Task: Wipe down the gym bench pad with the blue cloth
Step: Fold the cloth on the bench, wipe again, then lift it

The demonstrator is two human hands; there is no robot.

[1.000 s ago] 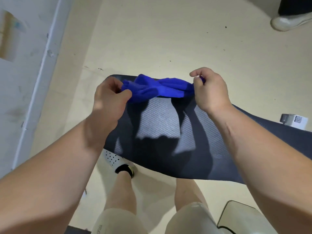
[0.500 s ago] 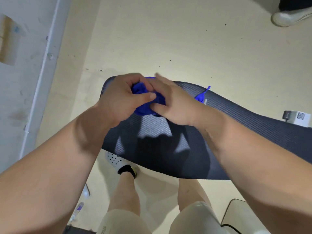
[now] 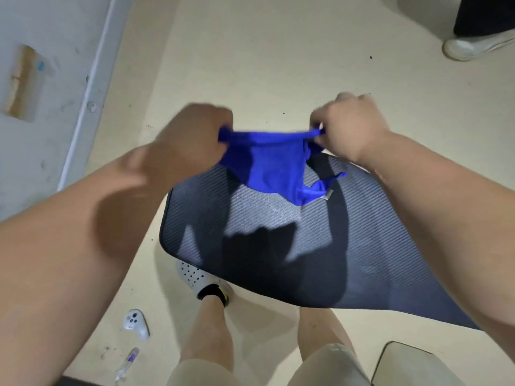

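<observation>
Bench pad [image 3: 264, 218], dark and ribbed, sits beneath blue cloth [image 3: 270, 165], above beige floor [image 3: 278, 51].

White controller [image 3: 135, 324] and small bottle [image 3: 128, 362] on beige floor [image 3: 278, 51]

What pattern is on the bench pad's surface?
The bench pad is dark grey with fine diagonal ribbing; the head view shows it.

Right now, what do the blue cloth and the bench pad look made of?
Blue cloth: soft matte fabric, possibly microfibre; it sags and folds limply. Bench pad: dark cover with fine diagonal ribbing and a slight sheen, probably textured vinyl or woven synthetic.
</observation>
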